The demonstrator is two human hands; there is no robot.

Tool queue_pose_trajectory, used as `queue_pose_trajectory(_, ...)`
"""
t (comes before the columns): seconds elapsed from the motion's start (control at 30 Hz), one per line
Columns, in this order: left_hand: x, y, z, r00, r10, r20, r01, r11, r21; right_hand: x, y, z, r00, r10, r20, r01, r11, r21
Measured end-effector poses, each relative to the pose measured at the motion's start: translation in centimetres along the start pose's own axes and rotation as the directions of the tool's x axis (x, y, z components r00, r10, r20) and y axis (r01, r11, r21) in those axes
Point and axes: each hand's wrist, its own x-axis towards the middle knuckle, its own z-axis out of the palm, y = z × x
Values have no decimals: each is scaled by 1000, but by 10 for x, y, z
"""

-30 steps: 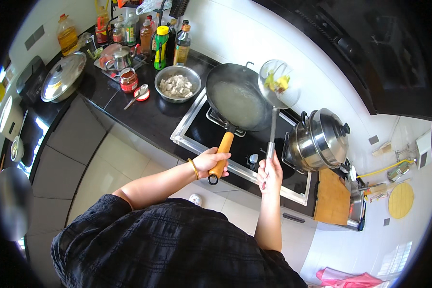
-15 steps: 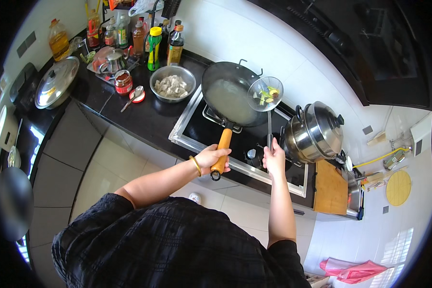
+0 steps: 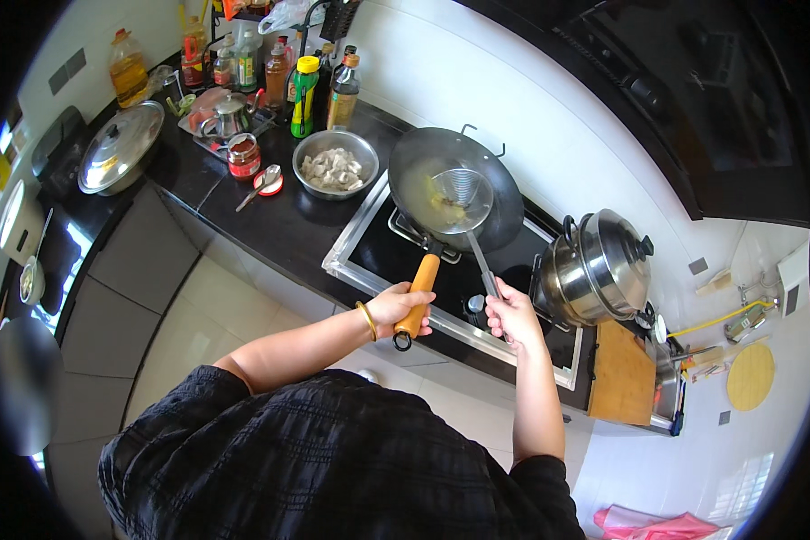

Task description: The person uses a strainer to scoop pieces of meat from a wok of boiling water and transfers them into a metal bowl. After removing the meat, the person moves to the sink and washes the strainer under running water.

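The black hob [image 3: 372, 241] carries the dark wok [image 3: 504, 200], which sits near the wall side and holds a cloudy, yellowish liquid; good work here seems to ask that this pan stay level and firmly on its support, so the liquid does not slop over the rim. The mesh strainer [image 3: 467, 194] is down inside the wok, its handle slanting out over the near rim, and it probably does best tilted gently, low over the liquid, without leaning its weight on the pan. The left hand [image 3: 403, 308] is closed round the wok's wooden handle [image 3: 423, 277], thumb over the top, a sound way to brace the pan; the right hand [image 3: 511, 315] is closed round the strainer's handle, and a loose wrist there would likely turn the mesh more cleanly than the whole arm. The small yellow-green pieces [image 3: 447, 211] lie by the mesh's lower left edge, where a light tap or swirl should free any that cling. As for what does not show: the wok covers the burner beneath it, so a flame cannot be confirmed; the wok's floor is lost under the murky liquid; the right palm masks part of the strainer's grip; and whether the pieces float free or rest in the mesh, and what they are, is too small to tell.
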Motion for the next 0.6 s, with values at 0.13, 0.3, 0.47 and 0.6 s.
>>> queue_pose_trajectory(0.13,-1,1,3,1000,-10,-9,10,1000,6,10,-5,0,980,63,188,-122,940,320)
queue_pose_trajectory(0.3,-1,1,2,1000,-2,0,2,1000,11,14,0,-4,948,-12,318,-161,845,511)
queue_pose_trajectory(0.47,-2,1,1,1000,2,-3,-2,1000,16,15,-3,-20,951,-159,265,-18,827,562)
queue_pose_trajectory(0.6,-4,3,2,1000,3,-10,-2,1000,15,25,-6,-28,979,-205,-7,197,930,311)
